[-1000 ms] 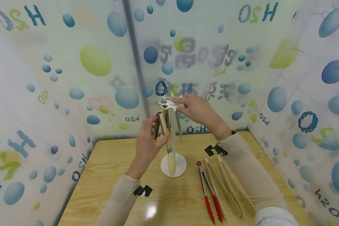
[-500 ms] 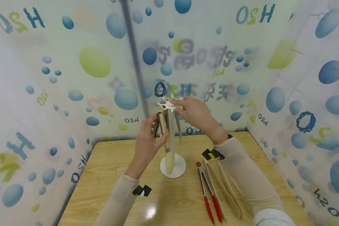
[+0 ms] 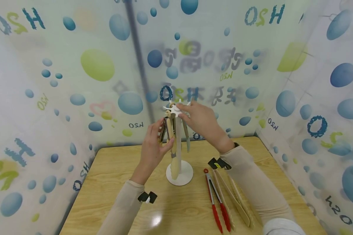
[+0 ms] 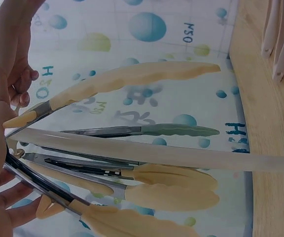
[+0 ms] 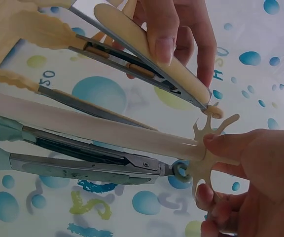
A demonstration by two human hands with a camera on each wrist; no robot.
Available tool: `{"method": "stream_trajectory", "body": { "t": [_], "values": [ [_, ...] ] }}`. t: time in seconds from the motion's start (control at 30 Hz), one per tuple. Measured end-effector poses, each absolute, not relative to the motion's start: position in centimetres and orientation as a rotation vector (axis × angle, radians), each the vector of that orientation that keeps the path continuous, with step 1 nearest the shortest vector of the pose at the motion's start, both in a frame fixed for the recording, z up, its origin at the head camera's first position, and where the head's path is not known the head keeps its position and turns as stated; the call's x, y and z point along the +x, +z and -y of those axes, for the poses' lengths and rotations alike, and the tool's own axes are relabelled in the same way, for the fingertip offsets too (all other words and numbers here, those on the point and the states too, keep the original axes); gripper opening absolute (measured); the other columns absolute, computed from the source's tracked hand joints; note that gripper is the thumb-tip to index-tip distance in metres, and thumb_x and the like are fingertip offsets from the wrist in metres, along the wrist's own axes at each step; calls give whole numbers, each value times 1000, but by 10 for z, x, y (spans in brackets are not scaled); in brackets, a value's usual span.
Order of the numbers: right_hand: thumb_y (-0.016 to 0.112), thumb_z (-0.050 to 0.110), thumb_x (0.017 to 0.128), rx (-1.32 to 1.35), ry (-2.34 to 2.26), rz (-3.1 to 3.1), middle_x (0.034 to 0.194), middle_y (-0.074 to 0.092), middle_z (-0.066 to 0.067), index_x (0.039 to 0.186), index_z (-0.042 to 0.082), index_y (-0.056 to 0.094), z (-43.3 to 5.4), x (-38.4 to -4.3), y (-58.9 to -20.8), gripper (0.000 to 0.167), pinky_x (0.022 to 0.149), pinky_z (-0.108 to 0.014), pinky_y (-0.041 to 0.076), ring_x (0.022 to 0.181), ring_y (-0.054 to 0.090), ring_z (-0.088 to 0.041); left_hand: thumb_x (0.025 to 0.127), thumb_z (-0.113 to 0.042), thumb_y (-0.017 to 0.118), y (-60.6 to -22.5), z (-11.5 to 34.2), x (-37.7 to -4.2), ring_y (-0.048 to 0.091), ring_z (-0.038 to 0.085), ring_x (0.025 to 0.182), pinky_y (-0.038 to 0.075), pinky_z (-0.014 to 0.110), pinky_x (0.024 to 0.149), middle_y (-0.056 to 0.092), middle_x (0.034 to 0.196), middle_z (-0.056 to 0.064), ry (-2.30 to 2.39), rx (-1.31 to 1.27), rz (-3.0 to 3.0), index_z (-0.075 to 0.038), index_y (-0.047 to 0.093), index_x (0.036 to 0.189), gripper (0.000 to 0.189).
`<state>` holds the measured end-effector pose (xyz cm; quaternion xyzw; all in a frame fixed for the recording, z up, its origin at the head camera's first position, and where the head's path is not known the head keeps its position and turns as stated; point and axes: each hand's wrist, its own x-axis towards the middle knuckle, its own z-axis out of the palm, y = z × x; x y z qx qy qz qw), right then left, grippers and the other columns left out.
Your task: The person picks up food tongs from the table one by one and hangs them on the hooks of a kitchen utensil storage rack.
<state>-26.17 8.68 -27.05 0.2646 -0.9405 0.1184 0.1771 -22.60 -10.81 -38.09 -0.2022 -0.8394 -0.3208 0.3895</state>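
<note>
A white hanging rack [image 3: 176, 110] with curved hooks at its top stands on a round base [image 3: 187, 174]. My right hand [image 3: 202, 123] holds the hooked top between thumb and fingers. Cream-handled tongs [image 5: 154, 59] hang by their ring at a hook, and my left hand [image 3: 153, 145] grips them near the upper end. More cream-headed tongs [image 4: 181, 197] hang around the post. Green-headed tongs [image 5: 88, 165] hang on the side away from my left hand. In the head view, the hanging tongs overlap and my left fingers are partly hidden behind them.
Red-handled tongs [image 3: 214, 199] lie on the wooden table [image 3: 114, 182] to the right of the rack. Beside them lie long beige tongs [image 3: 232, 199], partly under my right sleeve. A printed curtain [image 3: 106, 98] stands behind the table.
The cream head of one hanging pair of tongs has swung slightly left across the base. The green-headed tongs show slightly lower. Both hands keep their holds, and the head view has shifted a little.
</note>
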Motion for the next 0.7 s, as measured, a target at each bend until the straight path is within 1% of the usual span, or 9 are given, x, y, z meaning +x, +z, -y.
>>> {"method": "stream_trajectory", "body": {
  "t": [0.1, 0.2, 0.43, 0.7],
  "values": [
    [53, 41, 101, 726, 319, 2662, 144, 50, -29, 146, 33, 50, -85, -260, -271, 45, 40, -24, 28, 40, 35, -13, 88, -25, 75, -382, 109, -227, 62, 30, 99, 60, 38, 72, 54, 127, 17, -820, -525, 2133, -14, 37, 151, 74],
    [53, 42, 102, 715, 312, 2652, 144, 51, -29, 145, 32, 51, -84, -260, -272, 44, 39, -25, 28, 39, 36, -14, 87, -24, 76, -383, 110, -229, 62, 30, 99, 60, 39, 71, 54, 127, 17, -828, -537, 2128, -14, 37, 151, 75],
    [53, 42, 101, 704, 309, 2638, 136, 58, -25, 144, 32, 52, -84, -261, -275, 44, 40, -26, 31, 44, 45, -17, 87, -24, 76, -387, 112, -231, 62, 29, 100, 60, 39, 72, 53, 127, 17, -830, -538, 2139, -16, 37, 151, 75],
    [53, 42, 101, 694, 309, 2637, 127, 64, -21, 145, 32, 51, -83, -261, -276, 44, 40, -26, 31, 44, 43, -17, 89, -24, 75, -389, 113, -234, 62, 31, 104, 61, 41, 76, 52, 129, 17, -888, -554, 2149, -17, 34, 152, 76]
  ]
}}
